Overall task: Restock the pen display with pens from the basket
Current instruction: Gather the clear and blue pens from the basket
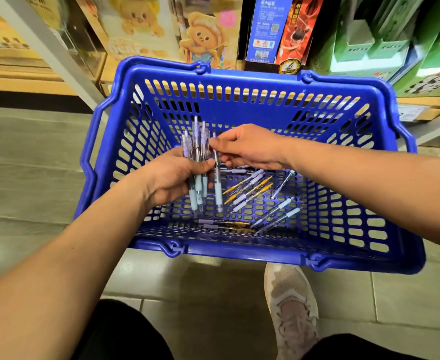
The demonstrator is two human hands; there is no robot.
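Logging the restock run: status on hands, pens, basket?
Left hand grips bundle of clear plastic pens. Right hand pinches one more clear pen beside it. Loose purple and yellow pens lie on blue slotted plastic basket floor. Nothing blocking.

Your left hand (172, 178) is curled round a bundle of pens (196, 149), bare forearm reaching in from the lower left. Your right hand (250, 149) extends in from the right, its fingers (221, 142) pinching a single pen (218, 190) just beside your left thumb.
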